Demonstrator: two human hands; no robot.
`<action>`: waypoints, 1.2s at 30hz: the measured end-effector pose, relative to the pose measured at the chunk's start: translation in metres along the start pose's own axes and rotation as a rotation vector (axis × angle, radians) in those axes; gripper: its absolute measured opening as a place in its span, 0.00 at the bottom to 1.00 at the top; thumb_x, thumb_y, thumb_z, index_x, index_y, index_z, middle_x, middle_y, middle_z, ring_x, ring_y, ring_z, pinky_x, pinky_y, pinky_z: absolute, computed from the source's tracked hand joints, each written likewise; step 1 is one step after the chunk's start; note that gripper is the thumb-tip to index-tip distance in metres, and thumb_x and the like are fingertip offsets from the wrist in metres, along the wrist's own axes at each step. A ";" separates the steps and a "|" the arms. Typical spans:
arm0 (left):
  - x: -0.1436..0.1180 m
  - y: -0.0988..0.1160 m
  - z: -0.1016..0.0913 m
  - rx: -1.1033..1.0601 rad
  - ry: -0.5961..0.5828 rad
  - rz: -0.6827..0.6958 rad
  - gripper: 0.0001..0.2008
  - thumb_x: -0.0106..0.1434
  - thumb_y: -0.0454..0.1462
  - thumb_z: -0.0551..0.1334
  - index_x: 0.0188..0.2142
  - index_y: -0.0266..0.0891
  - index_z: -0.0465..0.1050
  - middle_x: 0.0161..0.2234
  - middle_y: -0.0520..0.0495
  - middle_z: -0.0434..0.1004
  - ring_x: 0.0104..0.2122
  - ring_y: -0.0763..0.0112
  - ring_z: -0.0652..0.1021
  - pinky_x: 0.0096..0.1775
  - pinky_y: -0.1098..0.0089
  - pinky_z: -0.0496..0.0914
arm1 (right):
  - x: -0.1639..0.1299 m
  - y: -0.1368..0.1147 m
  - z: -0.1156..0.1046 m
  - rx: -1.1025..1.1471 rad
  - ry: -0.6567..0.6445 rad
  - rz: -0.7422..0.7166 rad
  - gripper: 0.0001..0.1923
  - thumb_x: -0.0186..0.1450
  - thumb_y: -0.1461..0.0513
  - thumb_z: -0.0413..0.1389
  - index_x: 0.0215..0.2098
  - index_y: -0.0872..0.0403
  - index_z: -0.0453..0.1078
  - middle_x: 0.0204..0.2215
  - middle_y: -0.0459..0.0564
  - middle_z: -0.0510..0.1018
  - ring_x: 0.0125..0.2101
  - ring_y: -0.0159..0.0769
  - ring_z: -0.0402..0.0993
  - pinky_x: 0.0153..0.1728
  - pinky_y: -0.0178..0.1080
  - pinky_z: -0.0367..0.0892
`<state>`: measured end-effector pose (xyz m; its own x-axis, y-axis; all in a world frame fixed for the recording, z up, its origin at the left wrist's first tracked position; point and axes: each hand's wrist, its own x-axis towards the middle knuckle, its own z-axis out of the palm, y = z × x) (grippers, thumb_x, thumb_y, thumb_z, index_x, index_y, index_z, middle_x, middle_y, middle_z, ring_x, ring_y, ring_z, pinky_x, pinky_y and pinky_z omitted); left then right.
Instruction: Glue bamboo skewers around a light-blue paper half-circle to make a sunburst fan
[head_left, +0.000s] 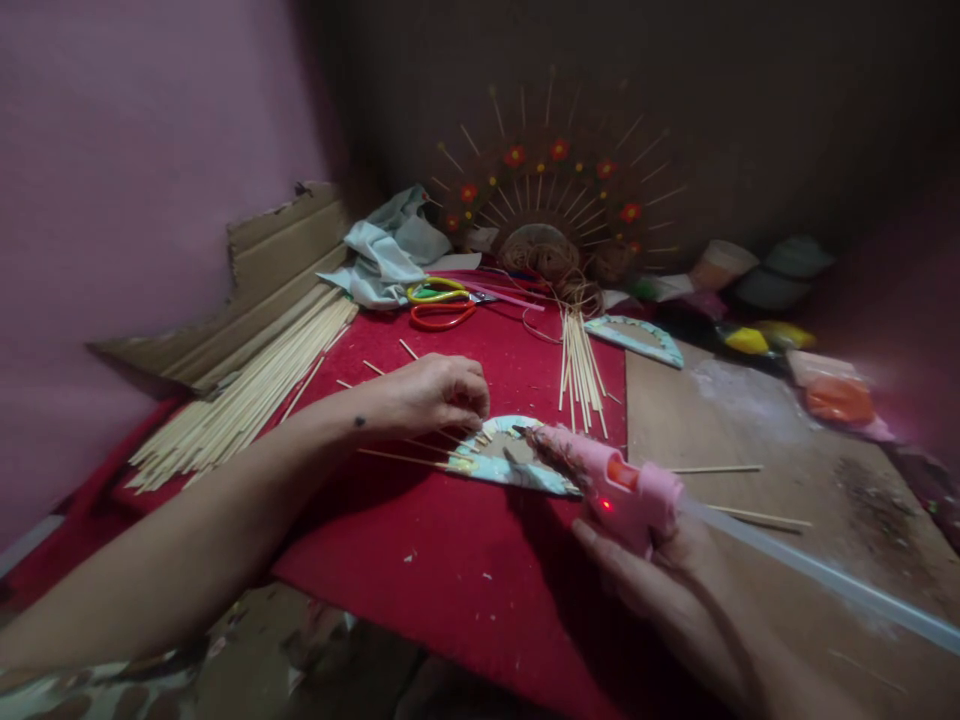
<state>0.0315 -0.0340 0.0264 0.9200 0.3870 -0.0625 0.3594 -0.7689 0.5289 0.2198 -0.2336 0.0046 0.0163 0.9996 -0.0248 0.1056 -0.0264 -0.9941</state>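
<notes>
My left hand is over the left end of a half-round frame wrapped in pale blue patterned material. Its fingers are curled and pinched together; whatever lies between the fingertips is hidden. Several thin wooden sticks fan out leftward from the frame, partly under that hand. My right hand is wrapped round a pink glue gun with a red light lit and a long clear glue stick at its back. The gun's dark nozzle points left, over the frame's upper edge; I cannot tell whether it touches.
Bundled sticks lie at left beside torn cardboard. Behind are scissors, crumpled cloth, more sticks and another half-round frame. A flowered stick fan stands at the back. Red cloth covers the board.
</notes>
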 end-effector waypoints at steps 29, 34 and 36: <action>0.011 -0.013 0.009 -0.013 -0.038 0.011 0.09 0.62 0.32 0.59 0.25 0.37 0.73 0.29 0.51 0.70 0.31 0.76 0.71 0.36 0.75 0.62 | 0.000 0.000 0.001 -0.066 0.053 0.044 0.27 0.65 0.59 0.58 0.63 0.43 0.65 0.64 0.48 0.67 0.63 0.47 0.62 0.64 0.49 0.54; 0.006 -0.014 -0.001 -0.138 -0.065 -0.024 0.07 0.61 0.35 0.60 0.28 0.37 0.76 0.31 0.50 0.72 0.31 0.75 0.73 0.36 0.75 0.65 | 0.000 0.002 0.002 -0.036 0.044 0.046 0.26 0.66 0.58 0.57 0.63 0.44 0.66 0.64 0.48 0.66 0.63 0.45 0.62 0.64 0.46 0.56; 0.002 -0.019 -0.008 -0.194 -0.040 -0.028 0.08 0.62 0.37 0.60 0.32 0.37 0.77 0.34 0.49 0.74 0.34 0.73 0.75 0.38 0.73 0.67 | 0.001 0.002 0.002 -0.025 0.037 0.052 0.27 0.66 0.58 0.57 0.63 0.43 0.65 0.64 0.48 0.67 0.63 0.45 0.62 0.64 0.47 0.55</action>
<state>0.0256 -0.0147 0.0230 0.9170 0.3832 -0.1109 0.3514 -0.6441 0.6795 0.2183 -0.2325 0.0026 0.0595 0.9956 -0.0719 0.1284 -0.0791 -0.9886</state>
